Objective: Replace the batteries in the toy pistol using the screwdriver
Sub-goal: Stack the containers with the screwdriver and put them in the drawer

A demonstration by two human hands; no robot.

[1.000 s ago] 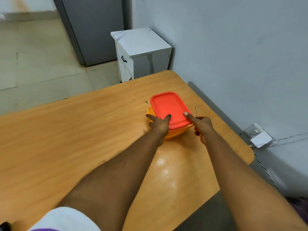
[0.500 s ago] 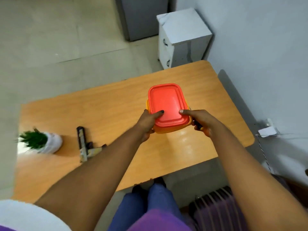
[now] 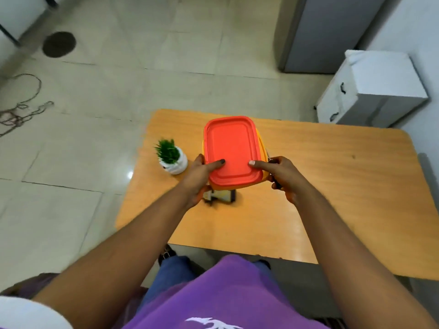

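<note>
An orange plastic box with a red lid (image 3: 231, 150) is held above the wooden table (image 3: 332, 186) between both hands. My left hand (image 3: 198, 179) grips its left near corner, thumb on the lid. My right hand (image 3: 282, 176) grips the right near corner and also clamps a thin screwdriver (image 3: 268, 155), whose metal tip sticks up beside the box. The toy pistol (image 3: 221, 195) lies on the table under the box; only a tan and black part shows.
A small green plant in a white pot (image 3: 171, 160) stands on the table's left part. A white drawer cabinet (image 3: 377, 91) and a grey cupboard (image 3: 332, 32) stand beyond the table. Cables (image 3: 21, 108) lie on the tiled floor at left.
Both hands have carried the box from the table's right end leftward, over the toy pistol. The view has swung left and down. The grip on box and screwdriver is unchanged.
</note>
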